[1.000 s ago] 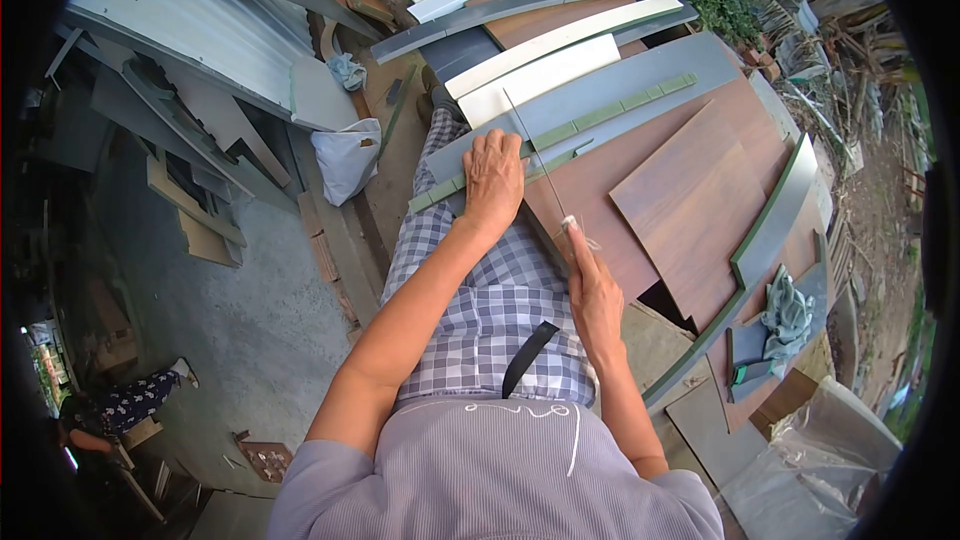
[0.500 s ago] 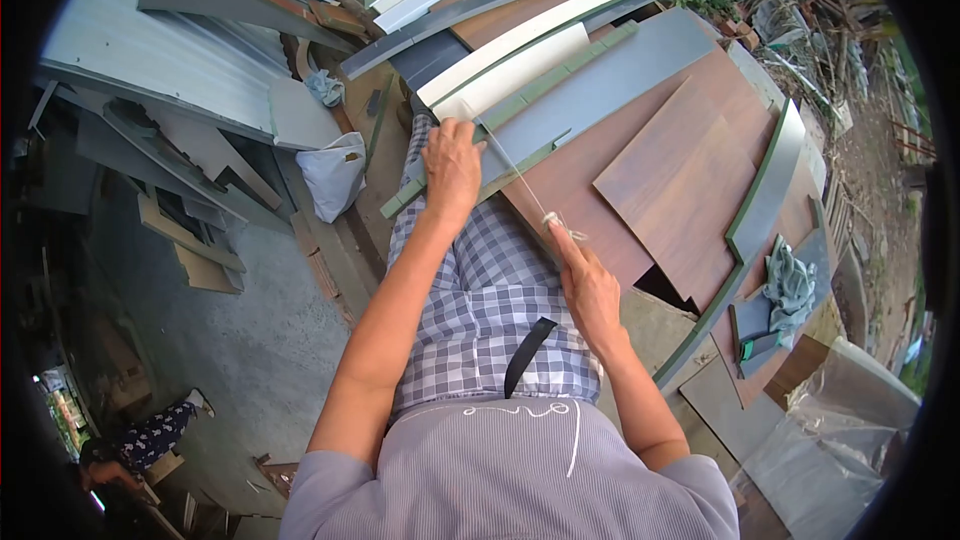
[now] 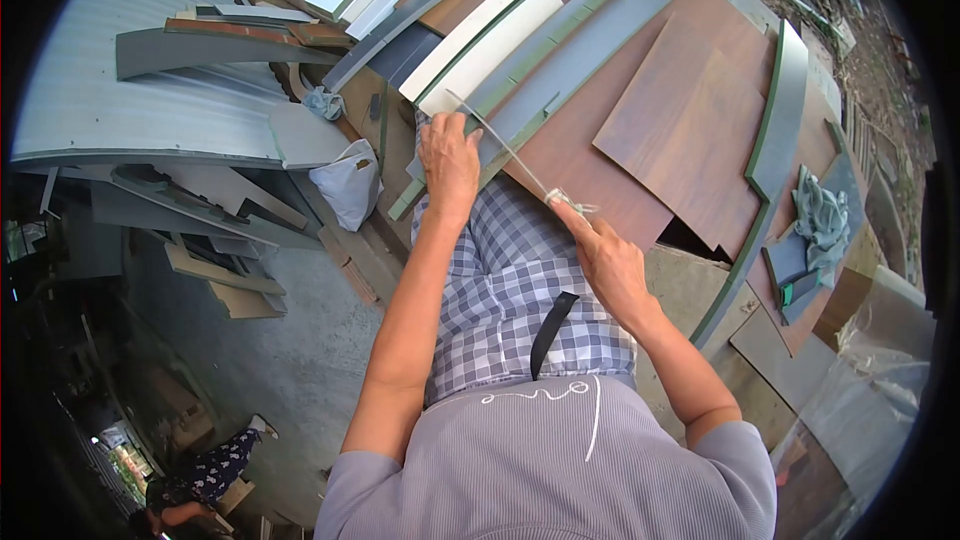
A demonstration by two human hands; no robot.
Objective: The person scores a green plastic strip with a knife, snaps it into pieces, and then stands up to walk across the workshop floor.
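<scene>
My right hand (image 3: pixel 610 262) is closed on a thin, straight, pale blade (image 3: pixel 510 150) resembling a bare saw blade, with light string knotted round the end by my fingers. The blade slants up and left across the work to just beyond my left hand (image 3: pixel 450 162). Curled fingers of that hand grip a narrow green-edged strip (image 3: pixel 545 43), whose near end sticks out below the wrist. Cross marks or notches run along the strip. Under it lies a blue-grey board (image 3: pixel 600 38), beside a cream board (image 3: pixel 505 45). My checked trousers show beneath both arms.
Brown wood-grain panels (image 3: pixel 680 110) lie to the right, with a long green-edged board (image 3: pixel 770 150) and a crumpled cloth (image 3: pixel 822 220) beyond. A white bag (image 3: pixel 348 185) stands left, near stacked offcuts (image 3: pixel 225 280). Another person (image 3: pixel 205 475) is at lower left.
The camera view has shifted, so the surroundings sit differently. My right hand has moved slightly away from my left, and the blade with it; my left hand keeps its grip.
</scene>
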